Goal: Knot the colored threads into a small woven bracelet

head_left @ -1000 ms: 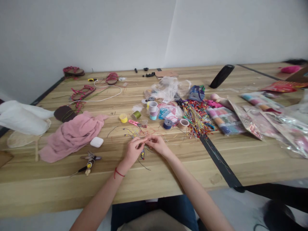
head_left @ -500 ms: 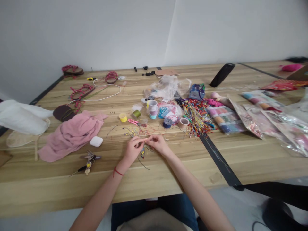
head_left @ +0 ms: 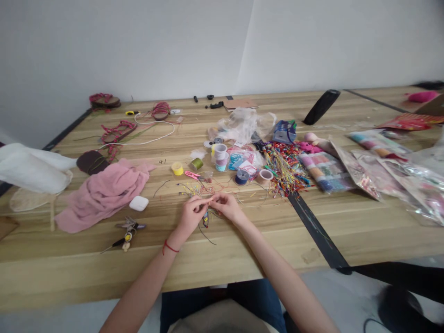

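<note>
My left hand and my right hand meet over the wooden table, fingertips pinching a thin thread. A small beaded braid in yellow and dark colours hangs just below the pinch. A loose tangle of fine coloured threads lies just beyond my hands. Pink-handled scissors rest a little farther off. A red string bracelet circles my left wrist.
Thread spools, a heap of multicoloured cords and plastic bags of beads spread to the right. A pink cloth, a white earbud case and a keyring with charms lie to the left.
My hands stay pinched together on the thread with almost no movement. The whole view has shifted very slightly.
</note>
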{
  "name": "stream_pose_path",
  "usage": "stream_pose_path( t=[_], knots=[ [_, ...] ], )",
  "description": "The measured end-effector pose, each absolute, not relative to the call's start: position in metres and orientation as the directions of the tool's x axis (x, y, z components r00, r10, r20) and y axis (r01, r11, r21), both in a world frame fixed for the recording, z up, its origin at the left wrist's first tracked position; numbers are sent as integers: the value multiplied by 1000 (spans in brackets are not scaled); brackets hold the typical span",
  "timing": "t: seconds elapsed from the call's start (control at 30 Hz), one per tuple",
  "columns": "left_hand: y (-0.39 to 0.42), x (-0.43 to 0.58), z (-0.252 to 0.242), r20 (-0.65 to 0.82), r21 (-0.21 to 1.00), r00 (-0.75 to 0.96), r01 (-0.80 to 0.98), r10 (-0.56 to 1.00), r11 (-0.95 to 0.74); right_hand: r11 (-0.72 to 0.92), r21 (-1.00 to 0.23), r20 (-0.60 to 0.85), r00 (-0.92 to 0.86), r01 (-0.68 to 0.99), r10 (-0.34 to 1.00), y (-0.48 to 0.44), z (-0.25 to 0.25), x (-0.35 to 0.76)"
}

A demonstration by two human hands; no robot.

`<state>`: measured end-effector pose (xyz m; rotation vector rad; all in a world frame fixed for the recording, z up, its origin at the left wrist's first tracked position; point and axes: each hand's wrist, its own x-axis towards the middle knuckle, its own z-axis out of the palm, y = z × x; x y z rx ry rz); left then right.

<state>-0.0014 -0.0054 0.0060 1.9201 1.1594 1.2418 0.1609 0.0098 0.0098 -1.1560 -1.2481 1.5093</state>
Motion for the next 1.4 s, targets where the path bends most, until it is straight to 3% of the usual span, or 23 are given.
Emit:
stream_pose_path(
  t=[0.37,0.73,1.17,1.4],
  knots=[
    [-7,-1,7,464,753,225,410,857,-515,-217,-974,-200,-221,-57,955,10,6,162],
    [-5,-2,3,407,818,194,358,892,-451,-143,-989,-134,-195,-30,972,10,2,162],
    [-3,-2,1,374,848,133,350,918,-397,-214,-974,-186,-285,-69,940,10,10,161],
    [-3,-2,2,372,823,148,404,916,-400,-100,-995,-102,-228,17,968,10,4,159]
  ],
)
